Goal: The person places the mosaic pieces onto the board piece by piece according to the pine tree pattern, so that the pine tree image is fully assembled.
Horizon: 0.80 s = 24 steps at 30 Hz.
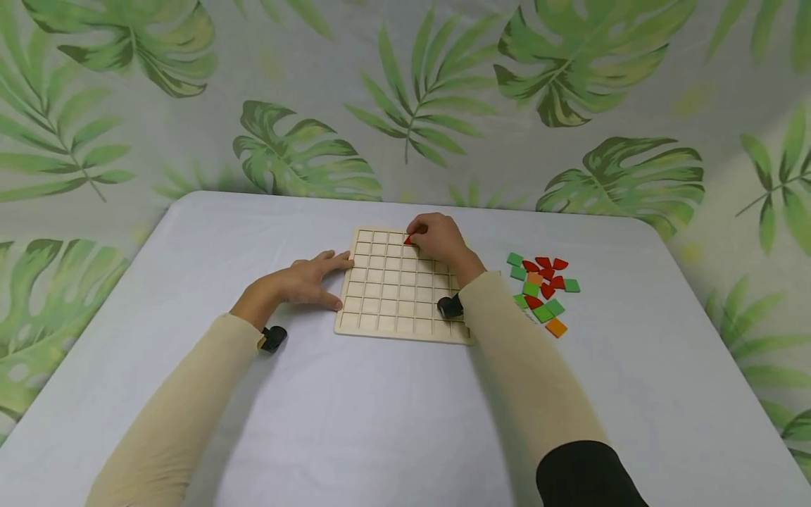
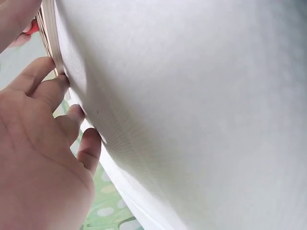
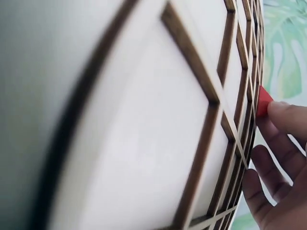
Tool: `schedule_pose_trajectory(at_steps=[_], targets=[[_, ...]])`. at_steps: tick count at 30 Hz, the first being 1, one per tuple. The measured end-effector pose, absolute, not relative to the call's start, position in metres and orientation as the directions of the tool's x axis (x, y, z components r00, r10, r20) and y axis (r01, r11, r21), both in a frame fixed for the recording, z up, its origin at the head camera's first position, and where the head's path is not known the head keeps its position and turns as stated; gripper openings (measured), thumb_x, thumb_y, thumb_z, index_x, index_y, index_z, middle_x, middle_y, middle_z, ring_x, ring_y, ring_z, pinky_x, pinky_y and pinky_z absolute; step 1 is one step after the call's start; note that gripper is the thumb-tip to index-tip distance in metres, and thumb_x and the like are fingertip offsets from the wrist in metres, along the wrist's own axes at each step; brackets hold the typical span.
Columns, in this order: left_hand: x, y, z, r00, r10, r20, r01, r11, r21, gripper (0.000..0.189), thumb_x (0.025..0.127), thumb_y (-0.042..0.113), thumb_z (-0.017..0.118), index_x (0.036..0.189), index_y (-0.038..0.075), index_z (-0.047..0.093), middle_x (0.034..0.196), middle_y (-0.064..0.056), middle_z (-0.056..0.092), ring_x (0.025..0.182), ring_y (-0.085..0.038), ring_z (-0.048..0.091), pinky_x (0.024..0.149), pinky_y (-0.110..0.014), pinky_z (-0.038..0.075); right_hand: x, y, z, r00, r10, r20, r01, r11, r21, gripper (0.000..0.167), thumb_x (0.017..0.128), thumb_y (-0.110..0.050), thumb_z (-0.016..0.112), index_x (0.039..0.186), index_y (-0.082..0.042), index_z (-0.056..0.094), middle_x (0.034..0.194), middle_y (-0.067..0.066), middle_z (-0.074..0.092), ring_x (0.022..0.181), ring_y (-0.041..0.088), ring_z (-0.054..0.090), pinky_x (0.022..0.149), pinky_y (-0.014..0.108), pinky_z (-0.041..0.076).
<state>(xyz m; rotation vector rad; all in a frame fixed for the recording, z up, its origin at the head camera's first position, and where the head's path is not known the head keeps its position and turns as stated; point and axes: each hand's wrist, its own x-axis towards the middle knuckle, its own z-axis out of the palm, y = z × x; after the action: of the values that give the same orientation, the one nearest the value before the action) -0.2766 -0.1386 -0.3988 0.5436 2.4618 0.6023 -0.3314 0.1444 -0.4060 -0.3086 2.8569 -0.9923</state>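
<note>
A pale wooden board (image 1: 380, 306) with a grid of square recesses lies flat on the table. Over its far edge, my right hand (image 1: 438, 239) pinches a red piece (image 1: 408, 240) between thumb and fingers. In the right wrist view that red piece (image 3: 263, 101) shows a pointed corner, close at the grid, with the other fingers (image 3: 261, 191) near the board. My left hand (image 1: 307, 280) rests at the board's left side, fingers spread and thumb near the lower left edge. The left wrist view has its fingertips (image 2: 60, 81) right at the board's edge.
Right of the board lies a loose scatter of flat pieces: green squares (image 1: 543, 313), red rounded wedges (image 1: 548, 291) and orange squares (image 1: 556, 327). A white cloth covers the table (image 1: 355, 415). Behind it hangs a leaf-patterned curtain (image 1: 437, 105).
</note>
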Motion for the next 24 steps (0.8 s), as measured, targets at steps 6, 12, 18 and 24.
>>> schedule_pose_trajectory(at_steps=[6, 12, 18, 24], targets=[[-0.2768, -0.139, -0.4008, -0.769, 0.507, -0.389, 0.268, 0.809, 0.523, 0.089, 0.083, 0.033, 0.078, 0.157, 0.023, 0.03, 0.169, -0.013, 0.003, 0.15, -0.055, 0.006, 0.114, -0.074, 0.015, -0.3302, 0.1398, -0.4062, -0.977, -0.211, -0.039, -0.146, 0.788, -0.599, 0.02, 0.101, -0.017, 0.055, 0.112, -0.012, 0.07, 0.114, 0.008, 0.07, 0.108, 0.026, 0.062, 0.097, 0.042, 0.049], [-0.2757, -0.1401, -0.399, -0.771, 0.504, -0.389, 0.267, 0.81, 0.521, 0.089, 0.083, 0.033, 0.078, 0.157, 0.024, 0.029, 0.169, -0.013, 0.003, 0.15, -0.056, 0.007, 0.113, -0.075, 0.017, -0.3301, 0.1397, -0.4066, -0.979, -0.201, -0.04, -0.146, 0.817, -0.557, 0.02, 0.101, -0.02, 0.056, 0.111, -0.011, 0.071, 0.116, 0.009, 0.064, 0.107, 0.027, 0.059, 0.097, 0.042, 0.048], [-0.276, -0.1401, -0.3991, -0.771, 0.508, -0.384, 0.268, 0.805, 0.529, 0.089, 0.083, 0.034, 0.078, 0.157, 0.024, 0.029, 0.169, -0.016, 0.003, 0.148, -0.058, 0.007, 0.113, -0.075, 0.017, -0.3305, 0.1436, -0.4071, -0.976, -0.21, -0.051, -0.145, 0.81, -0.569, 0.024, 0.101, -0.02, 0.057, 0.115, -0.011, 0.073, 0.115, 0.011, 0.062, 0.106, 0.028, 0.057, 0.097, 0.043, 0.048], [-0.275, -0.1408, -0.3992, -0.771, 0.511, -0.38, 0.268, 0.801, 0.535, 0.089, 0.082, 0.035, 0.078, 0.157, 0.022, 0.03, 0.168, -0.017, 0.003, 0.148, -0.058, 0.007, 0.113, -0.075, 0.016, -0.3302, 0.1476, -0.4031, -0.961, -0.258, -0.103, -0.149, 0.792, -0.592, 0.029, 0.1, -0.016, 0.057, 0.125, -0.01, 0.07, 0.122, 0.013, 0.061, 0.113, 0.029, 0.057, 0.101, 0.043, 0.047]])
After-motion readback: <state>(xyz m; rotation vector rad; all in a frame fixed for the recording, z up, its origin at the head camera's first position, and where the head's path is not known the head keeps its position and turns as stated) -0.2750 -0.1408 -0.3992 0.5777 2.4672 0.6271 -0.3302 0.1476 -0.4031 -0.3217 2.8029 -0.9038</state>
